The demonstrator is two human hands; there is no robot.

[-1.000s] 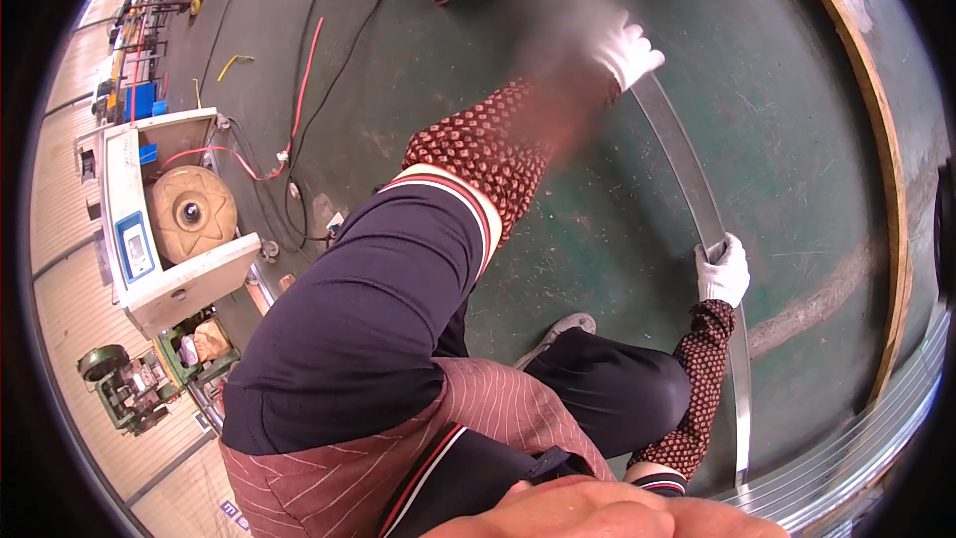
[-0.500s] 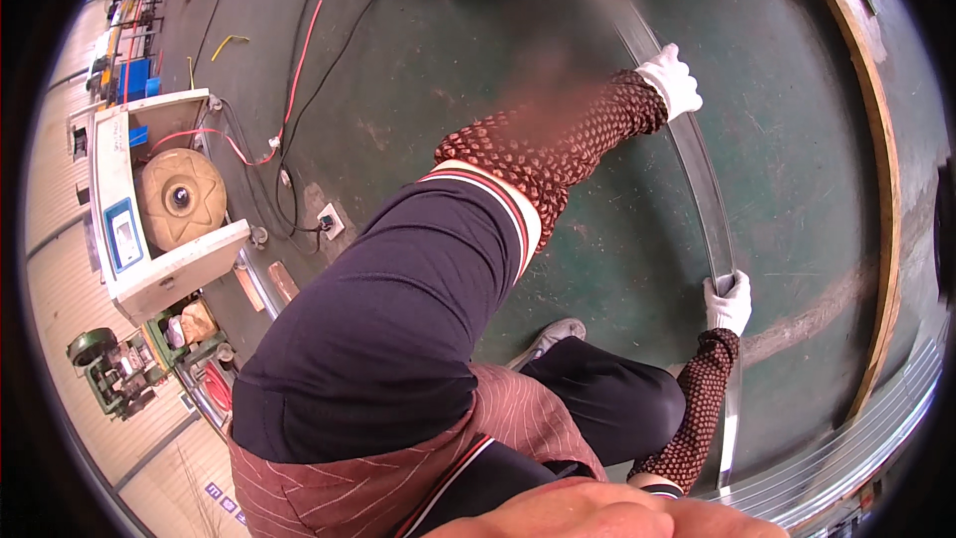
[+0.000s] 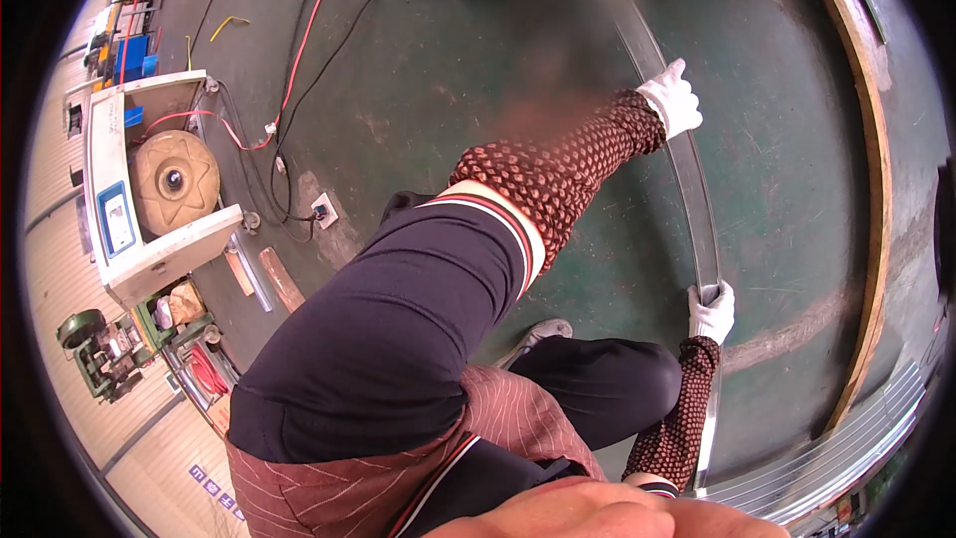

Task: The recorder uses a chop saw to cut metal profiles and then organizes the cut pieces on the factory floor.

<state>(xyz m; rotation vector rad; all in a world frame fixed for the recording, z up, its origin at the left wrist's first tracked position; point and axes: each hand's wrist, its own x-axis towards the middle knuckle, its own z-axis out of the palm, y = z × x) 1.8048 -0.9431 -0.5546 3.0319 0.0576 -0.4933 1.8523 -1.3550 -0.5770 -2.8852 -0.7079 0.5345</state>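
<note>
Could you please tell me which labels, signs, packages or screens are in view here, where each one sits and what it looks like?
Label: on the near side panel of the white machine at the left; upright rectangle, blue with a pale border.
Floor markings: small blue squares on the tan floor at the lower left.
No packages or screens can be made out.

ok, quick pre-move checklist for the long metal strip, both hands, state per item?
1. Left hand on the metal strip: ok, white glove rests on it far out.
2. Right hand grip: ok, closed around the strip nearer the body.
3. Gloves on both hands: ok.
4. Strip's near end: ok, visible beside the right sleeve.
5. Strip's far end: cannot tell, blurred toward the rim.
6. Floor by the strip: not ok, curved wooden board and stacked metal strips lie close.
</note>
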